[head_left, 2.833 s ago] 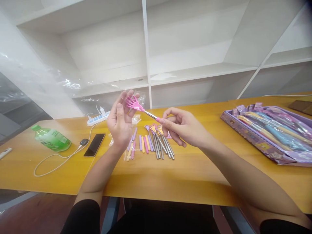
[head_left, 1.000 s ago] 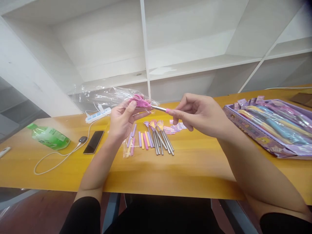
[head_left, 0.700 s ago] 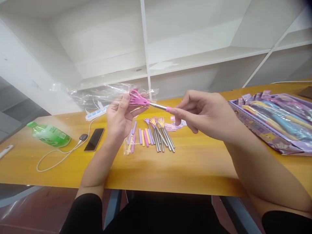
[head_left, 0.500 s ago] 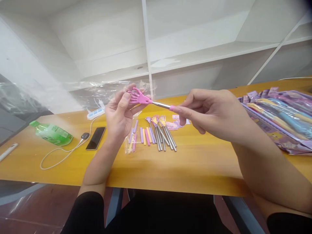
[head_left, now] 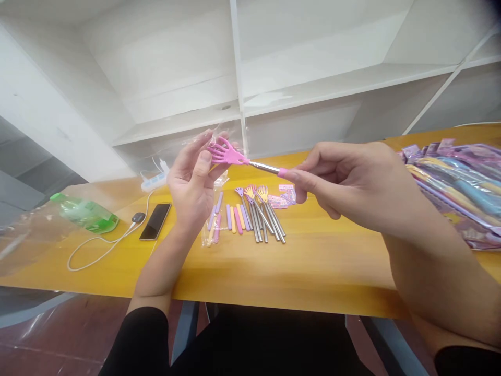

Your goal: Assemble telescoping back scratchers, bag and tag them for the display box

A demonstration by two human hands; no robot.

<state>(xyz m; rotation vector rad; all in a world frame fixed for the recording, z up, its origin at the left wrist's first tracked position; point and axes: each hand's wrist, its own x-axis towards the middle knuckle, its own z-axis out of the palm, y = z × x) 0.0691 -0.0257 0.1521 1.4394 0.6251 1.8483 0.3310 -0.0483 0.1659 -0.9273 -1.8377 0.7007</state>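
A pink hand-shaped scratcher point(head_left: 230, 154) with a short metal rod is held above the table. My left hand point(head_left: 194, 183) pinches its fingered head between thumb and fingers, with clear plastic film around them. At the other end, my right hand point(head_left: 348, 183) has its thumb and fingers closed on the pink handle, most of which the hand hides. Below lie several metal-rod scratchers point(head_left: 259, 219) with purple, yellow and pink heads. Beside them are several loose coloured handle sleeves point(head_left: 238, 218), and a clear bag with more sleeves point(head_left: 213, 224).
Left on the table point(head_left: 305, 271) are a green bottle point(head_left: 88, 213), a phone point(head_left: 155, 222), a white cable point(head_left: 96, 238) and a power strip point(head_left: 154, 181). Small printed cards point(head_left: 284, 197) lie behind the scratchers. A box of packaged scratchers point(head_left: 462, 193) stands at the right.
The clear film by my left hand has swung down and left, now stretching across the bottle. The scratcher and both hands have shifted slightly right in view.
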